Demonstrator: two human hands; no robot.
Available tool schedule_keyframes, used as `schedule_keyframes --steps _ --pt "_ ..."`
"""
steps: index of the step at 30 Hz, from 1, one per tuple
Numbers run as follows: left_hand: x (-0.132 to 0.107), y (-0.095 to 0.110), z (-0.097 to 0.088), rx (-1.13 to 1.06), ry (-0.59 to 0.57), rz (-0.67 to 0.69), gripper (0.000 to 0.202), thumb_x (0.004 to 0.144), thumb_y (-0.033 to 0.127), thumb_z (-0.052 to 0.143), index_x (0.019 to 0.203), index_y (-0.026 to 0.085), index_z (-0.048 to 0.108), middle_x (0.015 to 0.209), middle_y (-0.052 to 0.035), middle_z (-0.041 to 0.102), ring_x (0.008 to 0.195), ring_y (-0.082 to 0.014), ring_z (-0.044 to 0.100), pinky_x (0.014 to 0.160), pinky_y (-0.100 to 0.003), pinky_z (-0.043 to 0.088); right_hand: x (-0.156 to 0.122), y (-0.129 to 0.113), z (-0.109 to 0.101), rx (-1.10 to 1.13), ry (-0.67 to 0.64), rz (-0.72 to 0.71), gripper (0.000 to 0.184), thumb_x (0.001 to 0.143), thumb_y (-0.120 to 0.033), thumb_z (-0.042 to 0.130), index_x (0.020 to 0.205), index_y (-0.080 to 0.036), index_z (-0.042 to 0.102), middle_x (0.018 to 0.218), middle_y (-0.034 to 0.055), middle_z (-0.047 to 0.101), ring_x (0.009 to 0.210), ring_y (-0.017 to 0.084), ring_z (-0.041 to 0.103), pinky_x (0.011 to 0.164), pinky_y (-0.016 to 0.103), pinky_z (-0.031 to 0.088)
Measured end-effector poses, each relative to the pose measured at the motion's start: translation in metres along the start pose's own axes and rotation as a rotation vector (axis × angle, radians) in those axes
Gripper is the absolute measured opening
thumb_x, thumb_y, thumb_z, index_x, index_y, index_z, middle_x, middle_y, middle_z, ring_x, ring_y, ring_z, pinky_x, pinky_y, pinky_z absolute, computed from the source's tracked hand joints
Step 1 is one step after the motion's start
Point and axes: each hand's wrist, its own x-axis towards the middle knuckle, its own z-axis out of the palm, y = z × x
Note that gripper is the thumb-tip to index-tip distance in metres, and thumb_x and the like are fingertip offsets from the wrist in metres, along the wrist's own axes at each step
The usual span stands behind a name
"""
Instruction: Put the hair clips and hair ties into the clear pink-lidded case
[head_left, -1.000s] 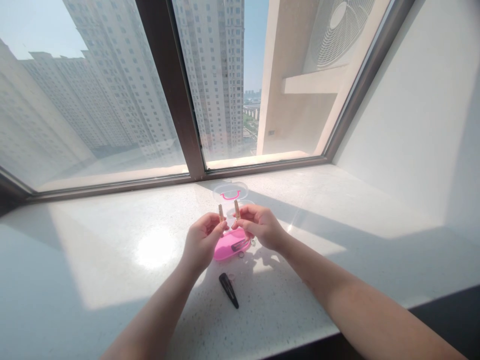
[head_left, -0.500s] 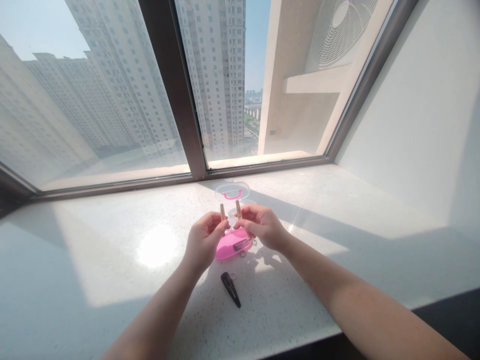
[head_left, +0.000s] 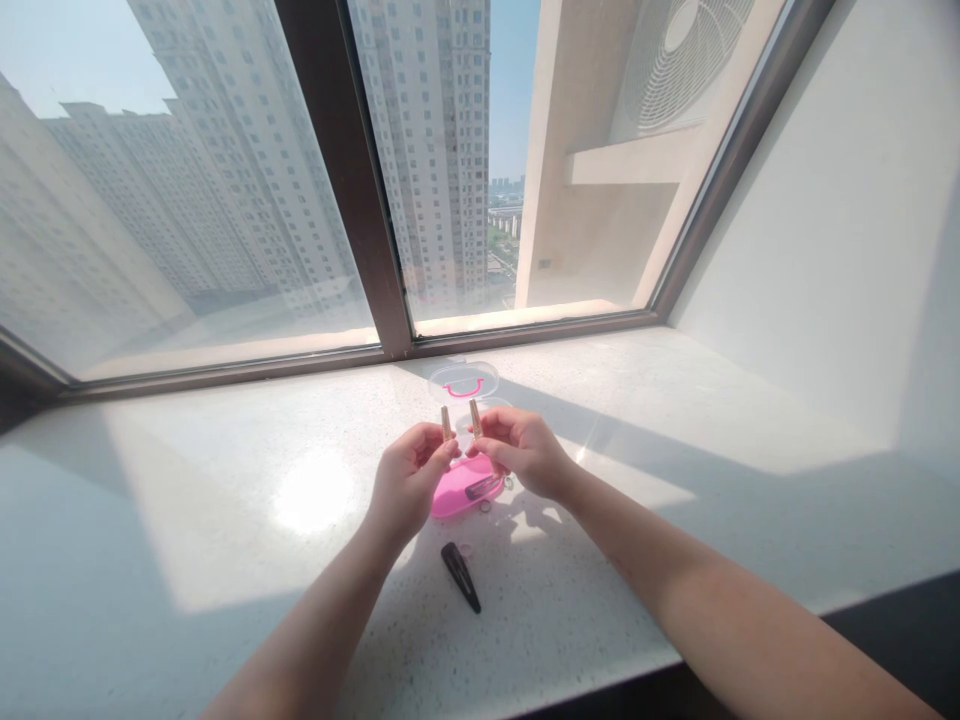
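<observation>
Two small golden hair clips stand up side by side, almost touching; the left clip point(head_left: 445, 423) is pinched in the fingertips of the left hand point(head_left: 409, 485), and the right clip point(head_left: 475, 417) is pinched in the fingertips of the right hand point(head_left: 523, 455); both hands are closed on their clips. Each clip sticks out of its hand toward 12 o'clock, so its long way runs up and down, from the fingers toward the window; the two hands are just as near to each other's clip, with the thumbs close together in the middle. The clips are held in the air, right above a pink box point(head_left: 459, 495) that lies open on the sill; from the clips the box is at 6 o'clock, partly hidden under the hands; a dark clip point(head_left: 480, 489) lies inside it. The clear lid point(head_left: 463, 381) with a pink smile shape lies at 12 o'clock from the clips, close to the window frame point(head_left: 352, 180). A black snap clip point(head_left: 460, 577) lies flat on the white sill point(head_left: 225, 520) at 6 o'clock from the box, apart from both hands; a few tiny clear rings point(head_left: 485, 507) lie just beside the box. Tall buildings show outside the glass.
</observation>
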Motion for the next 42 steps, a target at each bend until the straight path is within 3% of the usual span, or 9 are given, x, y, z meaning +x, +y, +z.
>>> schedule_keyframes --steps 25,42 --pt "-0.002 0.011 0.002 -0.008 0.017 -0.014 0.016 0.081 0.029 0.063 0.084 0.014 0.067 0.075 -0.0054 0.071 0.067 -0.0176 0.064 0.063 -0.027 0.049 -0.001 0.0 -0.001 0.014 -0.012 -0.013 0.012 0.081 -0.021 0.065 0.09 -0.014 0.064 0.077 0.0036 0.069 0.054 0.01 0.056 0.049 0.023 0.044" --pt "-0.001 0.005 0.001 -0.034 0.005 -0.014 0.017 0.082 0.031 0.064 0.085 0.015 0.067 0.076 -0.0055 0.07 0.068 -0.0173 0.064 0.063 -0.027 0.049 0.0 0.0 0.0 0.01 -0.016 -0.01 0.013 0.081 -0.024 0.066 0.089 -0.015 0.064 0.076 0.0031 0.069 0.049 0.009 0.053 0.046 0.022 0.043"
